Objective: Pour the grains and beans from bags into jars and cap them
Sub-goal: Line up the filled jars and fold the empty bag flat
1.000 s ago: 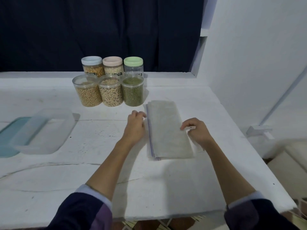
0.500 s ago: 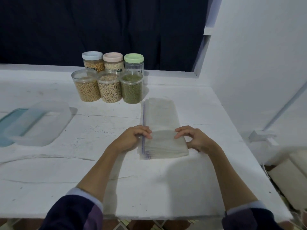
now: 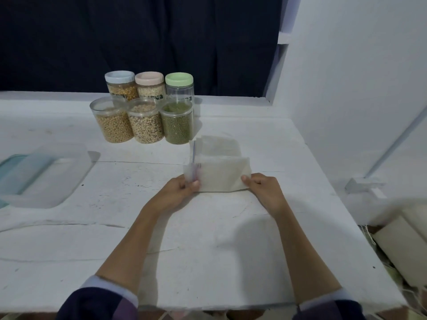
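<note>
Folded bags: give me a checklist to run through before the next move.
1. Left hand grips the folded bags at the zip edge: ok.
2. Right hand pinches the opposite edge: ok.
3. Bags look flat and empty: ok.
4. Front jars capped: not ok, all three are open.
5. Green-lidded jar filled: not ok, it looks empty.
6. Spare lids for the front jars in view: cannot tell.

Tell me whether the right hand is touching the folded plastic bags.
Touching. The head view shows the right hand pinching the near right corner of the folded plastic bags, with its thumb lying on top of the plastic.
</note>
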`<act>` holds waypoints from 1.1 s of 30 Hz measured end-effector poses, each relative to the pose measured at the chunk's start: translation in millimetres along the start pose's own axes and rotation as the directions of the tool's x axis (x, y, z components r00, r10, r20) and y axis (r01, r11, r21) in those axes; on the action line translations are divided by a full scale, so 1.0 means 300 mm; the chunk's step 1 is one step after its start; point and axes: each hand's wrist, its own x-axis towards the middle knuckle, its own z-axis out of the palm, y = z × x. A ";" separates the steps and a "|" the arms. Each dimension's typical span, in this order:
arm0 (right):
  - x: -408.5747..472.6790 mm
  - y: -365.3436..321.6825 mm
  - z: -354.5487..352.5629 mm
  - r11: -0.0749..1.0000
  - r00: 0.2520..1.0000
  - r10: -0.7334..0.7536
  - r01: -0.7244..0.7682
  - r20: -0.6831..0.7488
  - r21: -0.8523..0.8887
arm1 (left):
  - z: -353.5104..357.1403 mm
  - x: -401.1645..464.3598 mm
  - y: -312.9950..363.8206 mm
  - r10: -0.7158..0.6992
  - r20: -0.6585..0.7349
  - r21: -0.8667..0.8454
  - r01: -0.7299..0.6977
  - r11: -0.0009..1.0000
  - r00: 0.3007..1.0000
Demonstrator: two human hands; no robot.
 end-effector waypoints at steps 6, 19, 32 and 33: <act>0.006 -0.004 0.057 1.000 0.984 -0.016 0.018 -0.179 0.009 | 0.011 0.045 -0.044 0.004 -0.212 0.115 0.021 0.993 0.977; 0.068 -0.009 0.147 0.938 0.907 -0.001 -0.145 -0.421 -0.316 | 0.088 0.130 0.018 -0.053 -0.574 0.278 0.255 0.926 0.817; 0.125 -0.055 0.149 0.643 0.935 0.084 -0.315 -0.345 -0.698 | 0.125 0.198 0.012 0.305 -0.524 0.742 0.250 0.623 0.795; 0.125 -0.060 0.150 0.650 0.932 0.097 -0.324 -0.348 -0.687 | 0.130 0.203 0.010 0.341 -0.443 0.805 0.201 0.559 0.829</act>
